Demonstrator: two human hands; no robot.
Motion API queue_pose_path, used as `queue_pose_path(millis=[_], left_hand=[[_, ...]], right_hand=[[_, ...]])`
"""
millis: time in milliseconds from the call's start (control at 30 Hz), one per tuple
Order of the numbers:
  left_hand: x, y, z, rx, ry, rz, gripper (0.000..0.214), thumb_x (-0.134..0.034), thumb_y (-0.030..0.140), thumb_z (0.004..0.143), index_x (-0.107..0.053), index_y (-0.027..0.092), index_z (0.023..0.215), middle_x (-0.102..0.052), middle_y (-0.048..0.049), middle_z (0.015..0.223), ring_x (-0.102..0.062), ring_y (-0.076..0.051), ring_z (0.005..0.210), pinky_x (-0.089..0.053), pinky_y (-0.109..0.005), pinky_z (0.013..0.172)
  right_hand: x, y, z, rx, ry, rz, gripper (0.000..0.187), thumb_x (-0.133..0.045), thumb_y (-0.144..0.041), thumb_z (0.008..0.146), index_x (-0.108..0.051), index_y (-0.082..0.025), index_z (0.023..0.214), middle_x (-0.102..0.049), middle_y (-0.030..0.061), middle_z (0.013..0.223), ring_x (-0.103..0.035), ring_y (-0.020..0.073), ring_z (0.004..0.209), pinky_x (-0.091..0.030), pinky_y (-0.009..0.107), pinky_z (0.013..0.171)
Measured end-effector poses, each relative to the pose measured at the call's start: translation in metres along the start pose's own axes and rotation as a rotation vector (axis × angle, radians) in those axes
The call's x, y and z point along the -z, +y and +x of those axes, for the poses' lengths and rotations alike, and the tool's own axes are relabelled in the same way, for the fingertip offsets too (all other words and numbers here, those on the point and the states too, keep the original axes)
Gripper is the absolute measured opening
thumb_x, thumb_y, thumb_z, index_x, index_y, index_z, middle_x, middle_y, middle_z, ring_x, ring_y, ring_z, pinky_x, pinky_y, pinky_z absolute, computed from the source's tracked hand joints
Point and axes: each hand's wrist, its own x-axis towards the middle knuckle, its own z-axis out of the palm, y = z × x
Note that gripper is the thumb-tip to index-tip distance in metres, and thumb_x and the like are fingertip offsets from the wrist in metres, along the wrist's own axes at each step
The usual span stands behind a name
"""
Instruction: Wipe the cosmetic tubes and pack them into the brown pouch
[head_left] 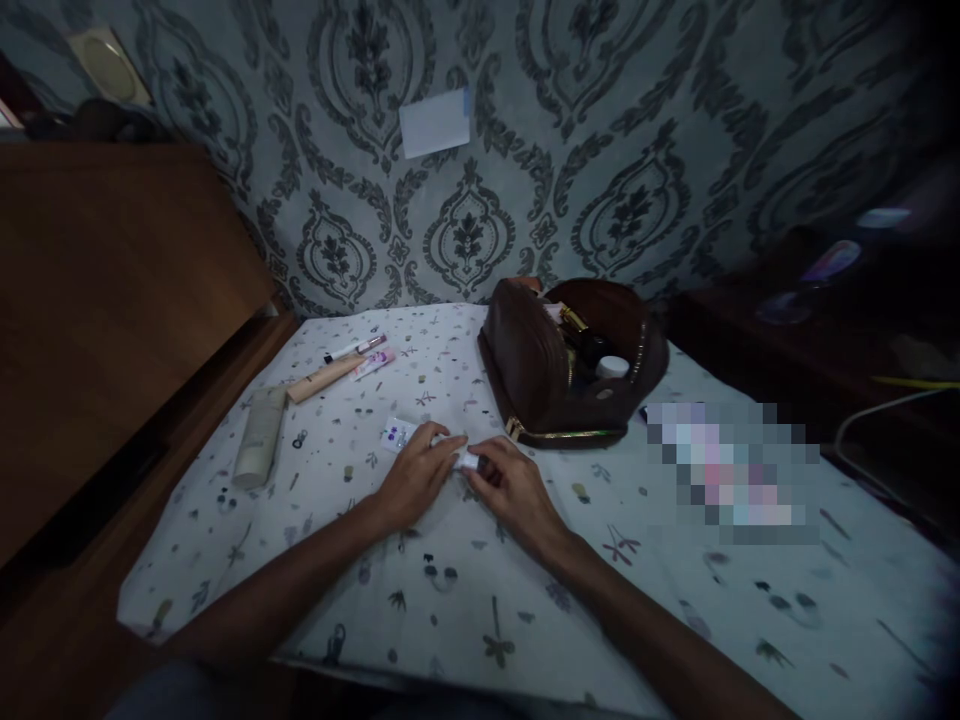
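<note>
Both of my hands meet over a small white tube (397, 434) with purple print that lies on the patterned white cloth (450, 590). My left hand (415, 474) has its fingers curled over the tube's body. My right hand (510, 485) pinches the tube's white cap end (469, 461). An open brown cosmetic pouch (525, 370) stands just behind my right hand, with a gold-topped item (574, 320) and a white-capped jar (613, 367) inside.
On the cloth to the left lie a pale cream tube (259, 437), a beige tube (324, 378), a pink tube (373, 363) and a slim pen-like stick (354, 349). A wooden cabinet (112, 300) stands at the left, dark furniture (825, 330) at the right, a patterned wall behind.
</note>
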Motion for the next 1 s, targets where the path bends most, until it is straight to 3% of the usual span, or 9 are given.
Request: queue_pose_path(millis=[400,700,1000], left_hand=[[0.006,-0.021,0.004,0.11,-0.02,0.196,0.029,-0.043,0.022,0.098,-0.064,0.024,0.118,-0.055,-0.0049,0.101,-0.056,-0.02,0.098,-0.05,-0.032,0.081],[0.015,-0.024,0.008,0.163,-0.052,0.281,0.028,-0.043,0.02,0.097,-0.067,0.023,0.11,-0.057,-0.0052,0.098,-0.056,-0.02,0.095,-0.05,-0.03,0.075],[0.037,-0.039,0.007,0.324,-0.109,0.466,0.027,-0.046,0.016,0.092,-0.068,0.022,0.106,-0.059,-0.0057,0.098,-0.058,-0.022,0.092,-0.047,-0.029,0.069]], right_hand=[[0.0,0.003,-0.001,0.038,-0.044,-0.005,0.019,-0.063,-0.017,0.083,-0.071,-0.019,0.1,-0.062,0.0033,0.082,-0.059,0.0166,0.07,-0.051,0.029,0.068],[0.002,-0.001,-0.001,0.026,-0.057,-0.012,0.02,-0.063,-0.018,0.084,-0.071,-0.02,0.101,-0.063,0.0039,0.085,-0.06,0.0169,0.072,-0.051,0.029,0.068],[0.001,0.001,-0.001,0.024,-0.043,-0.005,0.018,-0.061,-0.02,0.084,-0.071,-0.018,0.099,-0.063,0.0037,0.082,-0.059,0.0169,0.07,-0.049,0.029,0.066]])
